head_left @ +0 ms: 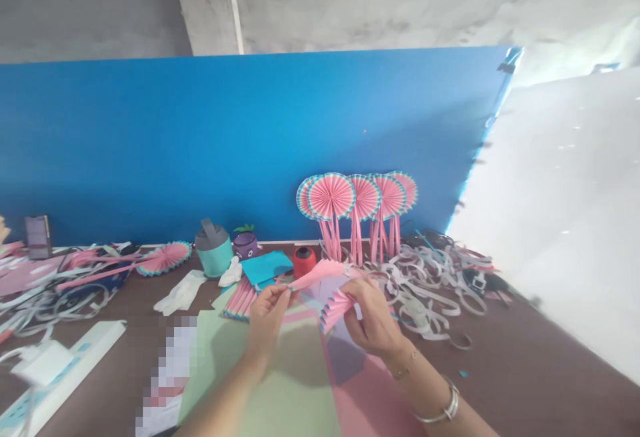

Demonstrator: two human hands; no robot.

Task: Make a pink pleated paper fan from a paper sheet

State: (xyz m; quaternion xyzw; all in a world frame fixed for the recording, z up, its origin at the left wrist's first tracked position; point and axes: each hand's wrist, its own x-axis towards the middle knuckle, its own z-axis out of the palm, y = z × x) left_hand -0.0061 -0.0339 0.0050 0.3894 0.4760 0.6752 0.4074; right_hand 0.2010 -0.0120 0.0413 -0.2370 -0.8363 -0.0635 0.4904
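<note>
My left hand [267,310] pinches one end of a pink pleated paper fan [325,283], and my right hand [373,317] grips the other, folded end with curled fingers. The fan is half spread between both hands, above pink [370,390] and light green [290,383] paper sheets lying on the brown table [520,370]. Silver bangles sit on my right wrist. Several finished round pink fans on sticks [357,203] lean against the blue board [200,143] just behind my hands.
White curled paper strips [430,283] pile at right. A red thread spool [304,260], teal paper [265,267], teal cup [214,250], purple toy [245,243] and white gloves [183,290] sit behind. More fans and strips lie at left, with a white power strip [65,363].
</note>
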